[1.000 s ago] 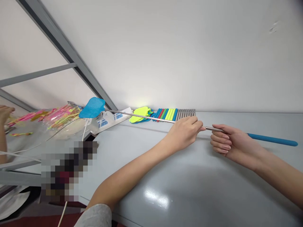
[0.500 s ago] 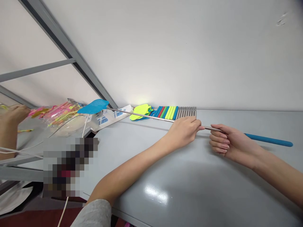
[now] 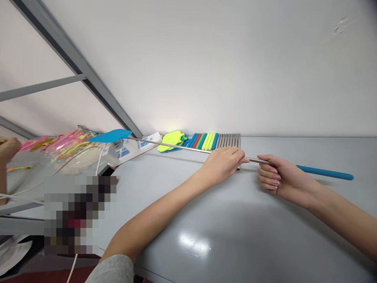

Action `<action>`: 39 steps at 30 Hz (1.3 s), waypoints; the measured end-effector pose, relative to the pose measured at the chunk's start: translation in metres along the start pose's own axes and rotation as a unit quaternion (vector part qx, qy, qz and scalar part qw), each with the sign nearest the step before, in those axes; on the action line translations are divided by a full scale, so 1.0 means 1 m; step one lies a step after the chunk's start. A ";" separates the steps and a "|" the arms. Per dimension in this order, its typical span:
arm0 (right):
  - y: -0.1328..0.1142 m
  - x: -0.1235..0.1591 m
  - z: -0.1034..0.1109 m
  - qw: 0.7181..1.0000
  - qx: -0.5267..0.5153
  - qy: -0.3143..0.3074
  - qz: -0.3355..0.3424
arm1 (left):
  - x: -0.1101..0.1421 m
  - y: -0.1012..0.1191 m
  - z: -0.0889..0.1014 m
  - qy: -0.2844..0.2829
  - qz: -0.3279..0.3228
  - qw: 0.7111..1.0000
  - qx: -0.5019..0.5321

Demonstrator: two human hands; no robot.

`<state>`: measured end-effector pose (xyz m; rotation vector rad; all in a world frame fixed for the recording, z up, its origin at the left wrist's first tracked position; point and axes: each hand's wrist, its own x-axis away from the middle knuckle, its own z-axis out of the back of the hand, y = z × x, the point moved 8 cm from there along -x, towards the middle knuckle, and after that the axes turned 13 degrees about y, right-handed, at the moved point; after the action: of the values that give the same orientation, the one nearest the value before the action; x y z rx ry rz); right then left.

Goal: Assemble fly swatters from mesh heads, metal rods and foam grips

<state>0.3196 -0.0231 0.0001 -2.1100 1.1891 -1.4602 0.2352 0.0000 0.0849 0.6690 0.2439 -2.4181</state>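
A fly swatter with a telescopic metal rod stretches across the view. Its blue head (image 3: pixel 111 136) points left and its blue handle (image 3: pixel 326 173) sticks out past my right wrist. My left hand (image 3: pixel 225 162) is closed round the middle of the metal rod (image 3: pixel 173 147). My right hand (image 3: pixel 275 173) grips the rod nearer the handle, thumb along it and fingers curled. Between the hands a short length of bare metal shows. Behind them along the wall lie yellow swatter heads (image 3: pixel 172 140), several coloured handles (image 3: pixel 206 141) and a row of metal rods (image 3: pixel 228 140).
A white power strip (image 3: pixel 138 146) with cables stands at the left back of the grey table (image 3: pixel 235 228). Beyond the metal frame (image 3: pixel 67 51) are bagged colourful items (image 3: pixel 69 145) and another person's hand (image 3: pixel 8 149). A blurred patch covers the table's left edge.
The view has shifted slightly, so most things sit further left. The blue head now appears flatter, tilted more edge-on. Both hands keep hold of the rod, a little further apart.
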 end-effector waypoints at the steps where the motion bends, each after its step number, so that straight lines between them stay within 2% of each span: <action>1: 0.000 0.000 0.000 1.000 0.000 -0.001 0.001 | 0.000 0.000 0.000 0.000 0.000 1.000 -0.001; 15: -0.003 0.002 -0.005 0.998 -0.039 -0.035 -0.022 | -0.005 0.001 -0.001 -0.008 -0.015 1.000 -0.015; 24: -0.006 -0.004 -0.001 0.998 -0.039 -0.033 -0.026 | -0.007 -0.003 -0.005 -0.004 -0.004 1.000 -0.008; 39: -0.013 -0.002 0.002 1.000 -0.010 0.006 0.029 | -0.007 -0.005 0.001 0.000 0.000 1.000 -0.011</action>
<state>0.3270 -0.0139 0.0069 -2.0656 1.2639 -1.4442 0.2370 0.0077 0.0893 0.6605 0.2692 -2.4113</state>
